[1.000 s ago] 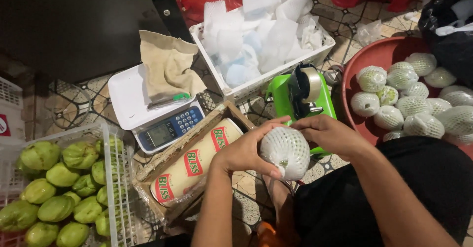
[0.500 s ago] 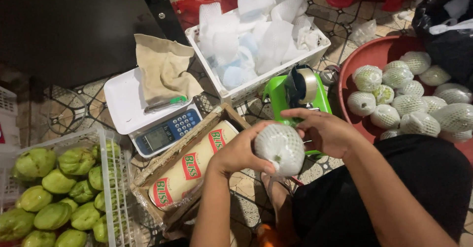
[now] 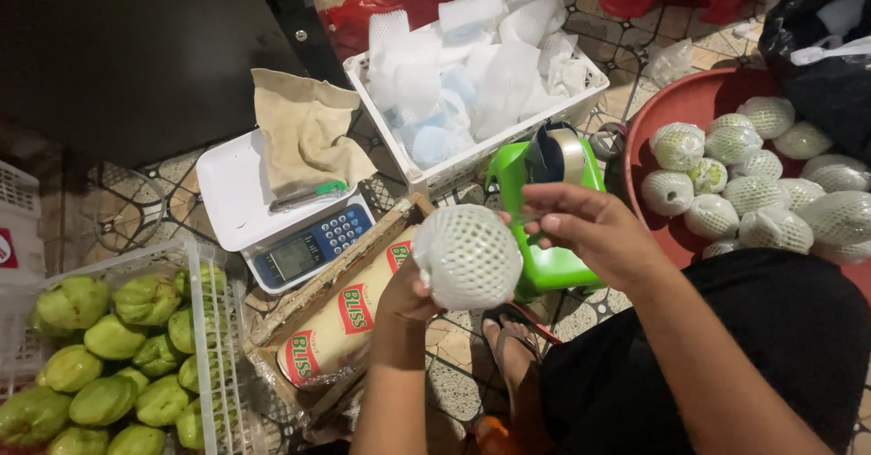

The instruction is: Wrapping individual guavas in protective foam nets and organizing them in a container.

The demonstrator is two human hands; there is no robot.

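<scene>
While wrapped, fruit (image 3: pixel 467 255) before tape dispenser (image 3: pixel 544 192).

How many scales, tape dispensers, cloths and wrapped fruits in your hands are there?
Weighing scale: 1
Green tape dispenser: 1
Brown cloth: 1
Wrapped fruit, held in the left hand: 1
Total: 4

Produce-packing spot — scale (image 3: pixel 272 215), crated chayotes (image 3: pixel 109 355), foam nets (image 3: pixel 481 74).
</scene>
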